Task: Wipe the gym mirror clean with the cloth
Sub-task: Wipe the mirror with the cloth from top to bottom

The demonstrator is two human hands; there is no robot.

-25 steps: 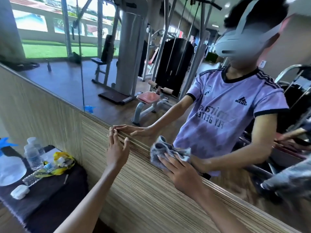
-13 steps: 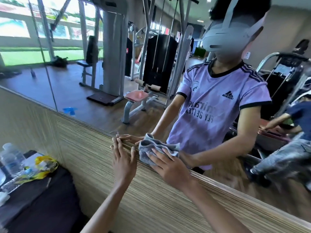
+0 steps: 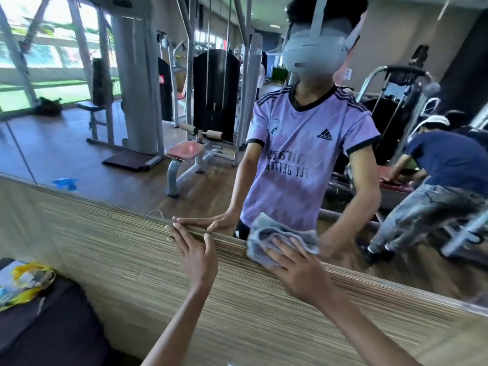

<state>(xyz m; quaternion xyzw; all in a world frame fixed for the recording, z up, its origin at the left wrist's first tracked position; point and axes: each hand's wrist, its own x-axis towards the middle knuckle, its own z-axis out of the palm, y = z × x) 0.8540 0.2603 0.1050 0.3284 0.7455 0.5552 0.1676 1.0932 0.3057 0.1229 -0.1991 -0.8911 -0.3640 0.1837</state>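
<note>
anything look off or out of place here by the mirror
Nothing looks spilled or broken. The one oddity: the gray cloth under the right hand is bunched up and straddles the bottom edge of the mirror, so part of it lies on the striped wood panel rather than the glass.

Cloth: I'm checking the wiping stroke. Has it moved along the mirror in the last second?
Yes. The cloth, pressed under the right hand, has slid right along the lower edge of the mirror, farther from the vertical seam in the glass.
</note>
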